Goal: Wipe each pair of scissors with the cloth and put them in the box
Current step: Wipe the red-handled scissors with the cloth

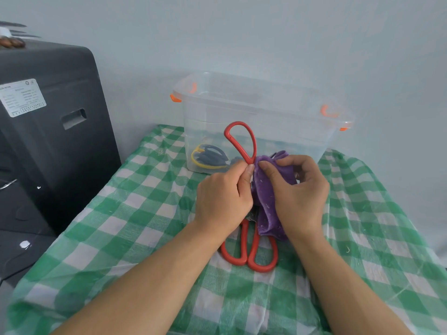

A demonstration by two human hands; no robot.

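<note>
- Left hand (222, 197): pinches the red-handled scissors (242, 141) just below their raised loop.
- Right hand (300, 192): grips the purple cloth (266, 197), pressed against the scissors beside the left pinch.
- Second red scissors (249, 250): on the checked tablecloth (135, 213) beneath both grips, unwiped by my guess.
- Clear box (261, 112): beyond the grips, holding yellow-and-blue scissors (209, 157).
- Advice: keep the pinch firm; draw the cloth along blades away from edges.

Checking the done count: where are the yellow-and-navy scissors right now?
Head view, left of centre: the yellow-and-navy scissors lie inside the clear box, at its front-left bottom corner, just beyond the left hand.
</note>
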